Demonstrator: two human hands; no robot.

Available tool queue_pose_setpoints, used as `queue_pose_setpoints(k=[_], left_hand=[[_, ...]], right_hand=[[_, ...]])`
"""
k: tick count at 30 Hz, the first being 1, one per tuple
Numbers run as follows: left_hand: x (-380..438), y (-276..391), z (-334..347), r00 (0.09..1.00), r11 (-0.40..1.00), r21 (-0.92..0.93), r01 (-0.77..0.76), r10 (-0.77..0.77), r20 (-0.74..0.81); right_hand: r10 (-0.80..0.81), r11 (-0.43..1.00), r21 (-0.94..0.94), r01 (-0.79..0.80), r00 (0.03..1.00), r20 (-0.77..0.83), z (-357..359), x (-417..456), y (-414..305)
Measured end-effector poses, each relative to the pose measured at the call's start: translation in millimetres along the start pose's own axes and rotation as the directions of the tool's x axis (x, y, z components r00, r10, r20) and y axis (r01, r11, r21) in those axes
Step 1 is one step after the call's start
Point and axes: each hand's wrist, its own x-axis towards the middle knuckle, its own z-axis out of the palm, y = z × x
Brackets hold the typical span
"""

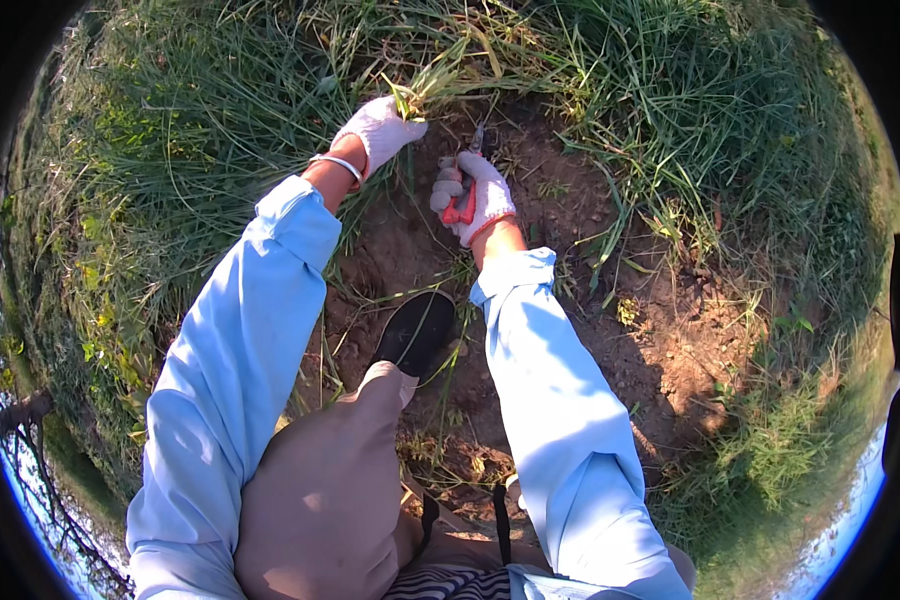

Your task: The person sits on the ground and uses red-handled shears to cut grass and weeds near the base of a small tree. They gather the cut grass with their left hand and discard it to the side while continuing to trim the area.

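White knitted gloves cover both of my hands. My left hand (pixel 382 133), with a pale bangle at the wrist, is closed on the base of a tuft of grass (pixel 420 94) at the edge of the growth. To its right, above bare soil, my right hand (pixel 474 196) grips hand pruners by their red handles (pixel 459 213). The metal tip of the pruners (pixel 479 136) points away from me, towards the grass; whether the blades are apart is too small to tell. The palm side of my left hand is hidden.
Bare brown soil (pixel 585 202) lies before me, with dense long grass (pixel 232 97) around it. My dark shoe (pixel 416 334) rests on the soil below my hands. Loose grass stems cross the shoe. Bare branches (pixel 37 457) show at the lower left rim.
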Motion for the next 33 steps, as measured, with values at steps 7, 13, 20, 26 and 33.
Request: queue_pose_setpoints(k=[7,13,20,26,33], left_hand=[[-20.6,2.6,-4.5,0.995,0.997,-0.021,-0.081,0.08,-0.055],[-54.3,22.3,-0.4,0.995,0.975,0.206,-0.082,0.091,-0.032],[-129.8,43.2,-13.7,0.988,0.967,0.207,-0.151,0.142,0.058],[-194.3,40.8,-7.0,0.966,0.96,0.111,-0.258,0.26,-0.004],[-313.7,45.2,-55.0,0.984,0.981,0.14,-0.13,0.146,-0.105]], right_hand=[[0.05,0.959,-0.261,-0.105,0.977,-0.208,11.5,-50.1,21.9],[-0.093,0.929,-0.37,-0.017,0.956,-0.278,-3.7,-153.2,47.4],[-0.153,0.969,-0.239,0.068,0.922,-0.355,-34.2,-251.5,84.8],[-0.327,0.928,-0.246,0.279,0.928,-0.18,-24.1,-325.0,118.9],[-0.369,0.921,-0.208,0.329,0.907,-0.203,-48.1,-364.6,135.1]])
